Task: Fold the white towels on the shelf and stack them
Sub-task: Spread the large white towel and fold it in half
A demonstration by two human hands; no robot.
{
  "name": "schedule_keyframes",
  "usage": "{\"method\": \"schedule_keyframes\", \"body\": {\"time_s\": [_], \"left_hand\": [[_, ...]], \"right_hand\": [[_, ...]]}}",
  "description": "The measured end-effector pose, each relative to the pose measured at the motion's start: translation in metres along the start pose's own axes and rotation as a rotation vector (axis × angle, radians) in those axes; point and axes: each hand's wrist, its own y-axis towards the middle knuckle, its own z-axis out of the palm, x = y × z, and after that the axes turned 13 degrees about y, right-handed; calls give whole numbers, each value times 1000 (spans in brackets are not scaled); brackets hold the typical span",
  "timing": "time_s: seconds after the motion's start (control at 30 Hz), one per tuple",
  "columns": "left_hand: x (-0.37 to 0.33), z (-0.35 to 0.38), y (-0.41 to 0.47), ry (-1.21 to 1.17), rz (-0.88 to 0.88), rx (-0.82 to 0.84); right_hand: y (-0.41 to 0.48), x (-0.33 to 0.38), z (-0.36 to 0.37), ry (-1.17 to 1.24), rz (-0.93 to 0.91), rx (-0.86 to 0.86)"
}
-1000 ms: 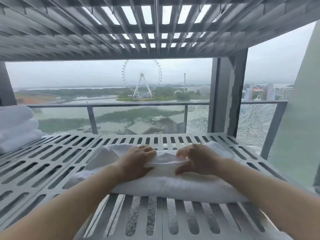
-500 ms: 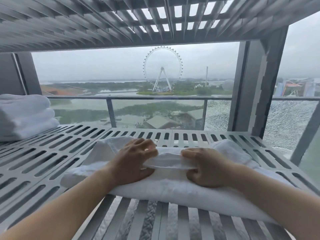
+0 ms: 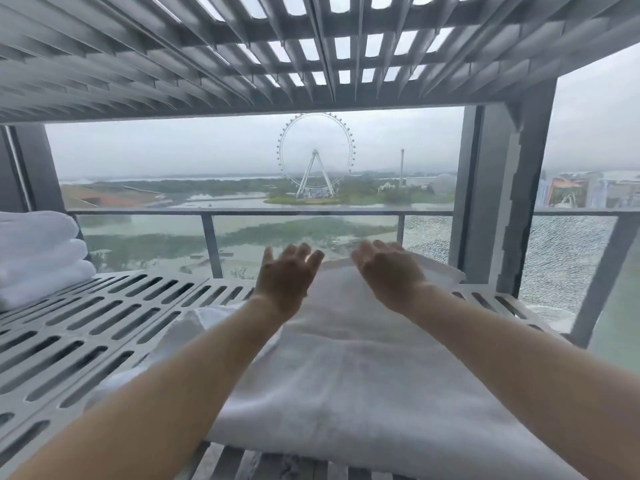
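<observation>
Towel [image 3: 346,368] flat on slatted shelf [image 3: 104,317] — nothing gripped.
Folded stack [image 3: 38,258] sits at the far left end of the shelf, well apart from the work. Left hand [image 3: 287,282] is at the towel's far left corner, fingers straight and spread, holding nothing; contact with the cloth cannot be confirmed. The towel lies mid-shelf, its long axis running away from the person and its near edge at the shelf front. Right hand [image 3: 388,275] is just beside the left, at the far right corner, fingers straight and likewise holding nothing. Judgement: the coming move turns on the stack lying leftward of the towel — the left hand is the nearer one.
</observation>
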Motion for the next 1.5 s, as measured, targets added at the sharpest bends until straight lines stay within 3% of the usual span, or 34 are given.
{"method": "schedule_keyframes", "body": {"time_s": [0.1, 0.2, 0.27, 0.37, 0.63, 0.87, 1.03, 1.37, 1.5], "left_hand": [[-19, 11, -12, 4, 114, -211], [-29, 23, -23, -107, 272, -97], [-30, 27, -26, -256, 268, 18], [-27, 28, -29, -357, 289, 29], [-26, 22, -43, -424, 298, 26], [-34, 6, -64, -325, 265, 48], [-39, -8, -81, -257, 256, 48], [11, 0, -87, -505, 201, 35], [33, 2, -83, -728, 124, 134]], "right_hand": [[-26, 12, 25, 172, -86, -52], [-39, 17, 33, 406, -19, 95], [-38, 14, 39, 494, 38, 174], [-35, 9, 42, 581, 95, 367], [-36, 0, 53, 599, 191, 534], [-52, 0, 44, 599, 90, 622], [-61, 7, 38, 635, 22, 609], [-48, 33, 17, 690, -33, 289], [-25, 54, 7, 751, -25, 137]]}}
